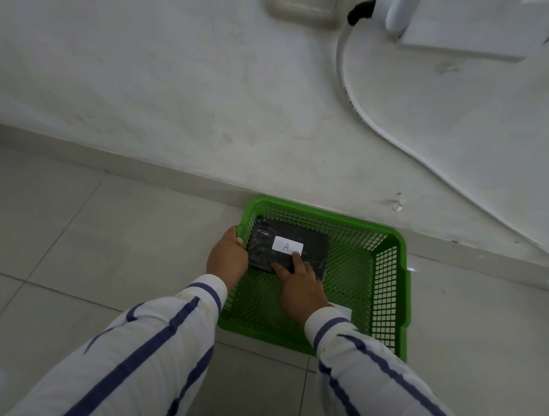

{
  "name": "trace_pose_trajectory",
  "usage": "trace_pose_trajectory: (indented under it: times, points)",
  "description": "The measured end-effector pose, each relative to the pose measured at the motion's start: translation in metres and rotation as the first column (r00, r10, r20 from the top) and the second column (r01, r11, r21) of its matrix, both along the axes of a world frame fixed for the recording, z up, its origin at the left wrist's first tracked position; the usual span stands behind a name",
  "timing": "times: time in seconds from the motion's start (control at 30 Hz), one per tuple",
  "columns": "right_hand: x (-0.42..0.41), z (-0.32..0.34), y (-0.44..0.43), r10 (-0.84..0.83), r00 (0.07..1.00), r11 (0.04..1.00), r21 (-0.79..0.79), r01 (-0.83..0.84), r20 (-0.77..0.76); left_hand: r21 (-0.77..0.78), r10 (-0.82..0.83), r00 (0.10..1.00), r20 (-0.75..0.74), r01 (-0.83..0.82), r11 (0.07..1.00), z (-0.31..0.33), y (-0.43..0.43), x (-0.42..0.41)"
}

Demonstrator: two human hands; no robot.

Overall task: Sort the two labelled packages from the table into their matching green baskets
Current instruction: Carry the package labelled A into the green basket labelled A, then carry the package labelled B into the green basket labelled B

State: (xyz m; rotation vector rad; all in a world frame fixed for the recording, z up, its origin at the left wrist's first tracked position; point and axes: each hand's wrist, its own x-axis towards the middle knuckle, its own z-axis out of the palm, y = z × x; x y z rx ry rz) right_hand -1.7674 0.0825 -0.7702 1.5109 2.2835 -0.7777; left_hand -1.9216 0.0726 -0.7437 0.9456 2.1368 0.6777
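A green mesh basket (pixel 390 271) stands on the tiled floor against the wall. Inside it, at the far left corner, is a black package (pixel 264 248) with a white label marked "A" (pixel 286 245). My left hand (pixel 227 258) grips the package's left edge at the basket's left rim. My right hand (pixel 301 282) holds its near edge, with the thumb pressed on top by the label. A white paper tag on the basket's near rim is mostly hidden behind my right sleeve.
A white wall with a skirting board (pixel 161 167) runs behind the basket. A white hose (pixel 382 130) curves down the wall from a white fixture (pixel 467 24) at the top right. Grey floor tiles (pixel 74 245) lie to the left and right.
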Motion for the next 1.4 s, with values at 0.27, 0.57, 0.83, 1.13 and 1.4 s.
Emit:
trace_pose_trajectory:
  times: [0.27, 0.57, 0.83, 1.13, 1.4]
  points:
    - [0.046, 0.045, 0.003, -0.081, 0.997, 0.994, 0.080, 0.079, 0.020, -0.042, 0.093, 0.989, -0.111, -0.099, 0.994, 0.029, -0.009, 0.024]
    - [0.101, 0.242, -0.040, -0.236, 0.964, 0.965, 0.089, 0.248, -0.126, -0.176, -0.262, 0.941, -0.216, 0.226, 0.958, 0.196, -0.050, 0.116]
    - [0.165, 0.479, -0.055, -0.244, 0.953, 0.937, 0.207, 0.280, -0.182, -0.171, -0.445, 0.832, -0.332, 0.411, 0.896, 0.439, -0.059, 0.179]
    - [0.237, 0.677, -0.070, -0.169, 0.956, 0.903, 0.351, 0.247, -0.239, -0.048, -0.423, 0.800, -0.425, 0.447, 0.893, 0.649, -0.077, 0.249]
    - [0.297, 0.738, -0.138, -0.225, 0.919, 0.817, 0.450, 0.359, -0.325, 0.074, -0.448, 0.760, -0.471, 0.540, 0.838, 0.719, -0.139, 0.320]
